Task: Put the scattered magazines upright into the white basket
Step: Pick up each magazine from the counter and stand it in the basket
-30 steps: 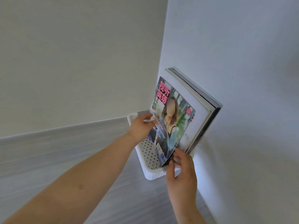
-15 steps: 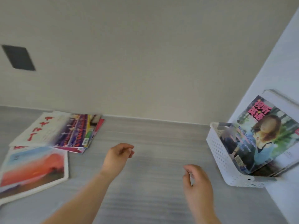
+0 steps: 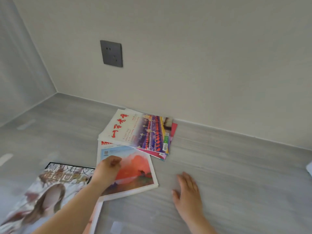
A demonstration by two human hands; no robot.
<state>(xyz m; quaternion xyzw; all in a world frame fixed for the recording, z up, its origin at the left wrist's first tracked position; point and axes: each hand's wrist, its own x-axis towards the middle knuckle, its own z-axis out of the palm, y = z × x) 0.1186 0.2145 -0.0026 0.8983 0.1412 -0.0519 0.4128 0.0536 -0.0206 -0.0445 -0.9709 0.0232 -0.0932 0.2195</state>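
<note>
Magazines lie flat and scattered on the grey desk (image 3: pixel 228 166), below a dark wall socket (image 3: pixel 111 53) on the back wall. Straight under the socket, against the wall, sits a fanned pile topped by a white magazine with red lettering (image 3: pixel 135 130). Just in front of it, partly tucked beneath, lies a magazine with an orange-red picture (image 3: pixel 135 171). Left of that one, at the frame's lower corner, a large magazine showing a long-haired figure (image 3: pixel 47 196) overlaps its edge. A sliver of something white (image 3: pixel 309 168) shows far right of the socket; it cannot be identified.

The left hand (image 3: pixel 108 169) rests on the orange-red magazine, fingers curled loosely, gripping nothing visible. The right hand (image 3: pixel 187 191) lies open and flat on bare desk beside that magazine, apart from it.
</note>
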